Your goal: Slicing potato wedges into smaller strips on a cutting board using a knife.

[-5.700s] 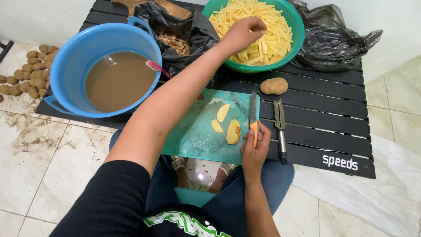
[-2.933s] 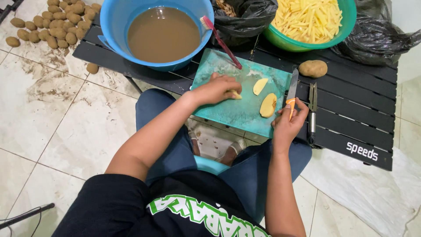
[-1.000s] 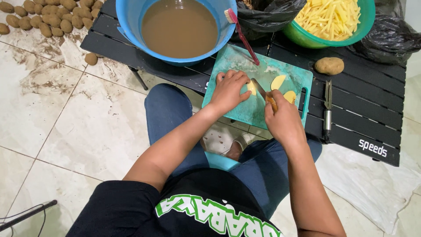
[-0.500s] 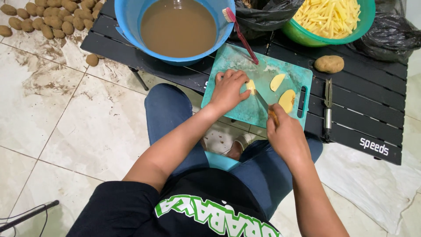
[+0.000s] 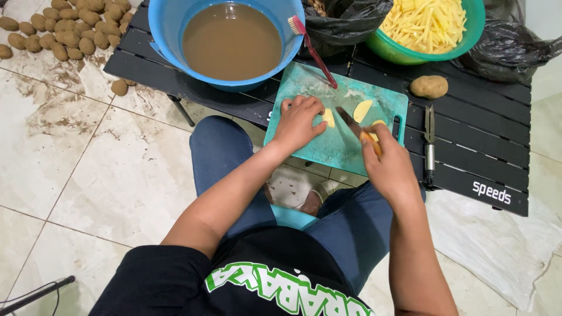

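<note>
**Knife back at the slice under your left hand**

Your left hand (image 5: 298, 120) lies curled over a peeled potato slice (image 5: 329, 117) near the middle of the teal cutting board (image 5: 304, 88), fingertips pressed down on it so that only its right edge shows. Your right hand (image 5: 389, 167) is closed around the orange handle of the knife (image 5: 351, 121); the blade runs up and to the left and its tip stands just beside the exposed edge of that slice. Whether the edge already touches the potato cannot be told from here.

Half a second ago the blade sat lower on the board, drawn toward you; now it is lifted and set close against the slice again, while the left hand has barely shifted. That reads as one stroke finished and the next being lined up, so the slice is probably only partly cut into strips.

Two more slices wait to the right: a slim one (image 5: 362, 110) lies clear, and a wider one (image 5: 377, 123) is mostly hidden behind your knife hand. On the black slatted bench (image 5: 468, 146) an unpeeled potato (image 5: 429, 86) rests beyond the board, a metal peeler (image 5: 429, 149) lies to its right, and the green bowl of cut strips (image 5: 424, 26) and the blue tub of brown water (image 5: 231, 41) stand at the far side.
</note>
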